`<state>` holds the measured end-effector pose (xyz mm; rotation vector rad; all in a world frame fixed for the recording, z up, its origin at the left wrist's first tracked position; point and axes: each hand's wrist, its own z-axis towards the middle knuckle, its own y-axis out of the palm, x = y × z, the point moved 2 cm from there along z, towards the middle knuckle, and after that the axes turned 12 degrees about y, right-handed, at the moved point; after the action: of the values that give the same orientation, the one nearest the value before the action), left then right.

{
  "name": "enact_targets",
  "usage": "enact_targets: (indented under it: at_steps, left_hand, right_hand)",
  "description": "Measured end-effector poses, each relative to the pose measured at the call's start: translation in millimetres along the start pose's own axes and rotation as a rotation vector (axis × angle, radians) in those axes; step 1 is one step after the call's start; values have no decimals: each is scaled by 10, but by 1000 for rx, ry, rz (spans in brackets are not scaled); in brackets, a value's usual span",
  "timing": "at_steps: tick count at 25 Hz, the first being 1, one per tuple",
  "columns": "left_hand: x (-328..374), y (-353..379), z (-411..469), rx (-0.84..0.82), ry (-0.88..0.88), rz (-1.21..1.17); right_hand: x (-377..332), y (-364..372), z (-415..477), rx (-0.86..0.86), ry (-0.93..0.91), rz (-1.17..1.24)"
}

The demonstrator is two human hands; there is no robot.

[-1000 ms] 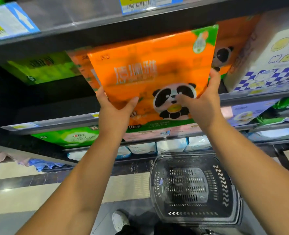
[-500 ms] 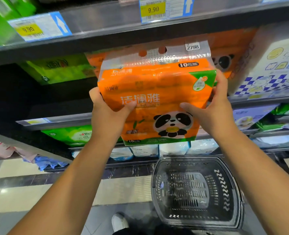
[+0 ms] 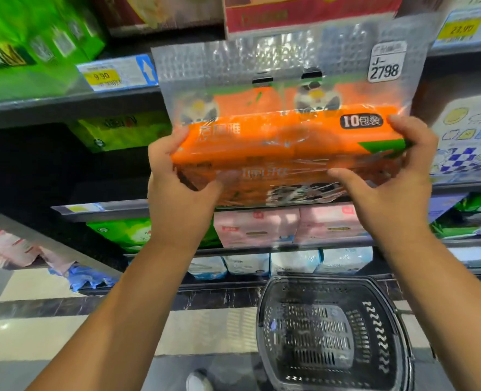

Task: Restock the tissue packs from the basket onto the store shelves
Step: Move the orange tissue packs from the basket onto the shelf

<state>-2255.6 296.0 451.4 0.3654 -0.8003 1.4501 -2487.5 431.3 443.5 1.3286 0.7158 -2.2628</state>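
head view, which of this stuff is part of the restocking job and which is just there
Part of the job:
orange tissue pack, held by left hand and right hand
basket on the floor, no packs in it
shelf

Just there:
green packs
pink packs
price tag

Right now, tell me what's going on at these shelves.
A person is restocking tissues. Both hands, left hand and right hand, grip the ends of an orange tissue pack with a clear plastic handle flap, holding it up in front of the shelves, level with a shelf that already has orange packs behind it. It is not set down yet. The black basket on the floor below looks empty.
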Motion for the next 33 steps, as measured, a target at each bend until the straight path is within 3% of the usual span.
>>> enact_targets:
  at_steps: [6, 11, 16, 20, 24, 28, 33]
  left_hand:
    - [-172, 144, -45, 25, 74, -84]
    - [-527, 412, -30, -8, -25, 7]
    - [-635, 610, 42, -79, -55, 151]
    - [-673, 689, 194, -67, -118, 116]
    - [-796, 746, 192, -95, -266, -85]
    - [-920, 823, 181, -165, -379, 10]
    - [-882, 984, 287, -293, -379, 179]
  right_hand:
    - [158, 99, 71, 138, -133, 26]
    - [546, 256, 195, 123, 56, -13]
    - [717, 316, 308, 87, 39, -96]
    - [761, 385, 456, 45, 90, -86]
    - [859, 428, 549, 58, 296, 25]
    - [1035, 527, 574, -59, 392, -62]
    - [1200, 425, 700, 81, 403, -62]
